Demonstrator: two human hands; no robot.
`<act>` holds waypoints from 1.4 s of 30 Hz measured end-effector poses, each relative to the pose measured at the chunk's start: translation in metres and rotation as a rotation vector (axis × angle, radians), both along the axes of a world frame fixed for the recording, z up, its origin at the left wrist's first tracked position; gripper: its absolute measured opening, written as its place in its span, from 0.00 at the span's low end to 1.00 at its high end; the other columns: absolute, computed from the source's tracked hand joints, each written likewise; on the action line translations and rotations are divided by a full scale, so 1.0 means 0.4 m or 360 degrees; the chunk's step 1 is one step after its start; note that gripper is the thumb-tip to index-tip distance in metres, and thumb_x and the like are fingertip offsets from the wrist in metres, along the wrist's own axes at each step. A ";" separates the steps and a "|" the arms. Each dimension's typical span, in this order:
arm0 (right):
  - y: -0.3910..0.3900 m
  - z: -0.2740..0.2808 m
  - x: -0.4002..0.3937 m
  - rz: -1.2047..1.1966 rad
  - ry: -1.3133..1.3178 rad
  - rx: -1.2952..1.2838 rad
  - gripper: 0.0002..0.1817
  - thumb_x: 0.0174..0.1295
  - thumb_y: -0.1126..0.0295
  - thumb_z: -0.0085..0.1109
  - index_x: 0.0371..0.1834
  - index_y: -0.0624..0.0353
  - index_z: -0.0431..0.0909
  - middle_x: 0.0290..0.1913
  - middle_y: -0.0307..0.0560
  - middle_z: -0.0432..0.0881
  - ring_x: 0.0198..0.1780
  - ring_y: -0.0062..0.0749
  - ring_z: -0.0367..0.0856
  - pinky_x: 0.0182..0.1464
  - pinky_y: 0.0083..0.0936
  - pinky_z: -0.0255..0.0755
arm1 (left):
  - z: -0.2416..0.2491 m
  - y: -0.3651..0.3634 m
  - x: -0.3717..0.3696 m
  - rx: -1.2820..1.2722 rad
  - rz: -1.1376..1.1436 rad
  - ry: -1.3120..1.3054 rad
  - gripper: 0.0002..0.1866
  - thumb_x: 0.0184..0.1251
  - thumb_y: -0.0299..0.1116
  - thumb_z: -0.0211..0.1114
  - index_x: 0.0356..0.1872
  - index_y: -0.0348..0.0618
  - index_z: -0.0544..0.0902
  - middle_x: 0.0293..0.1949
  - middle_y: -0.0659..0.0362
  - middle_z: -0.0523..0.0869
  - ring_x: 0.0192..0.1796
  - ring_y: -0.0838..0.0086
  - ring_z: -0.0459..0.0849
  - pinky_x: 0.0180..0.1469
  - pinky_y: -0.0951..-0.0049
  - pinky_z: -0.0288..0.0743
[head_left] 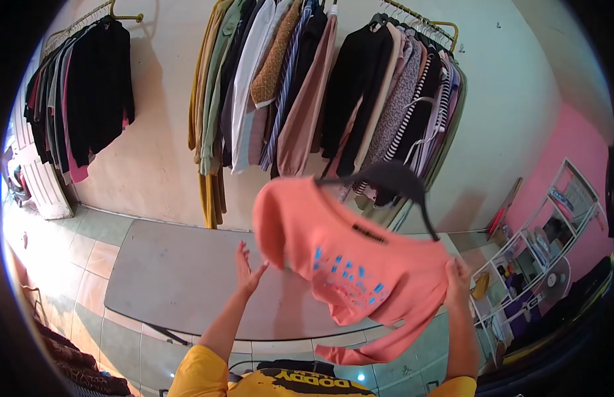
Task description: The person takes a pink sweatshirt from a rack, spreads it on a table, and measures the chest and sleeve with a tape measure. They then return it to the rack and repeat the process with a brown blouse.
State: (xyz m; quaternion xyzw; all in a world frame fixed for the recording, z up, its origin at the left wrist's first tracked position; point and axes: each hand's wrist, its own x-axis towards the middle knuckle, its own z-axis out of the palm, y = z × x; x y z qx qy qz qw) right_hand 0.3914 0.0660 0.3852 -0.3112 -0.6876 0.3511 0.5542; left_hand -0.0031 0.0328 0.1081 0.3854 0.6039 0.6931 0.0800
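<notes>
A coral sweatshirt [360, 264] with a blue print on its front hangs tilted in the air above the table. My right hand [457, 281] is closed on its right shoulder edge. Behind the neckline a dark hanger [393, 175] arches up, blurred; how far it reaches into the garment is hidden. To the left of the sweatshirt is my left hand [249, 270], fingers spread and holding nothing. One sleeve [366, 351] dangles near the table's front edge.
A long grey table [168, 264] stands ahead. Clothes hang on wall rails: dark garments [98, 86] at left, mixed shirts [254, 86] in the middle, more [399, 99] at right. A white shelf rack [538, 231] and a fan [555, 274] are at right.
</notes>
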 end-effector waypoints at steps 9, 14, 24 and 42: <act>-0.238 -0.181 0.178 0.0360 0.0084 -0.0570 0.17 0.57 0.59 0.56 0.27 0.65 0.75 0.21 0.29 0.70 0.23 0.09 0.61 0.24 0.10 0.55 | 0.125 -0.352 0.087 -0.0612 -0.0623 -0.0472 0.19 0.61 0.35 0.56 0.52 0.38 0.70 0.47 0.59 0.76 0.48 0.74 0.73 0.51 0.72 0.68; -0.301 -0.259 0.259 0.0502 0.0046 -0.0807 0.17 0.58 0.59 0.55 0.31 0.66 0.76 0.24 0.32 0.73 0.26 0.10 0.65 0.27 0.11 0.60 | 0.259 -0.656 0.147 -0.1247 -0.0729 -0.0731 0.24 0.58 0.38 0.62 0.53 0.36 0.71 0.49 0.59 0.76 0.51 0.76 0.72 0.53 0.75 0.67; -0.257 -0.277 0.142 0.0825 0.0067 -0.0684 0.15 0.59 0.62 0.54 0.32 0.67 0.76 0.26 0.33 0.75 0.28 0.12 0.67 0.29 0.12 0.62 | 0.407 -0.818 0.188 -0.0286 0.0239 0.0292 0.36 0.51 0.48 0.63 0.57 0.35 0.64 0.55 0.51 0.69 0.61 0.62 0.62 0.64 0.62 0.50; -0.083 -0.387 -0.134 0.0346 -0.0842 0.0400 0.12 0.52 0.76 0.57 0.41 0.60 0.72 0.26 0.46 0.72 0.22 0.37 0.72 0.24 0.24 0.67 | 0.260 -0.485 0.037 -0.0598 0.0371 0.1192 0.10 0.53 0.39 0.60 0.27 0.42 0.74 0.21 0.57 0.76 0.26 0.59 0.75 0.26 0.64 0.68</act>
